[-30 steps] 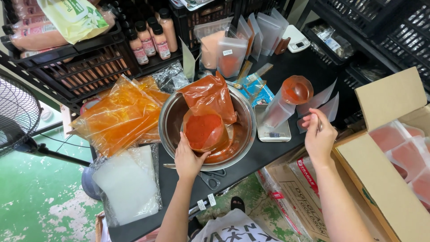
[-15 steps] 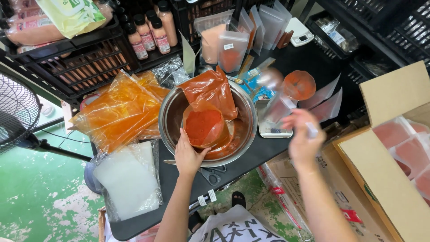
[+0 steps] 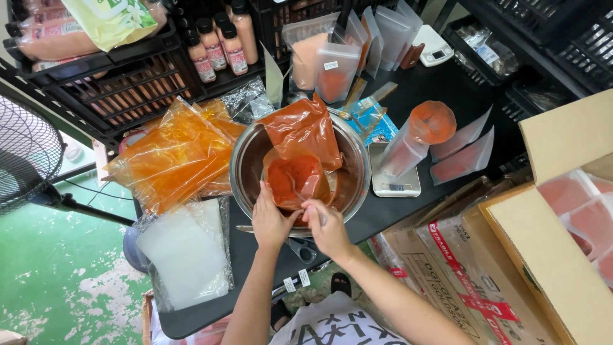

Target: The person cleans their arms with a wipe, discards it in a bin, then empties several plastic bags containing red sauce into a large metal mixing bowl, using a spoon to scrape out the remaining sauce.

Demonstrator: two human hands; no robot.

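Observation:
A small clear pouch of red powder (image 3: 295, 180) stands open in a steel bowl (image 3: 243, 161) on the black table. My left hand (image 3: 271, 221) grips the pouch's near left edge. My right hand (image 3: 327, 227) pinches its near right edge, right beside the left hand. A large orange-red bag of powder (image 3: 304, 130) leans in the bowl behind the pouch. To the right, a filled pouch (image 3: 420, 133) lies tilted over a small white scale (image 3: 394, 183).
Orange bags (image 3: 171, 157) and a bag of white powder (image 3: 185, 250) lie left of the bowl. Scissors (image 3: 304, 250) rest at the table's front edge. Flat pouches (image 3: 464, 148) lie at the right. Cardboard boxes (image 3: 549, 243) stand right, a fan (image 3: 25, 153) left, black crates behind.
My right hand has come in from beside the scale to the pouch in the bowl. The left hand has stayed on the pouch.

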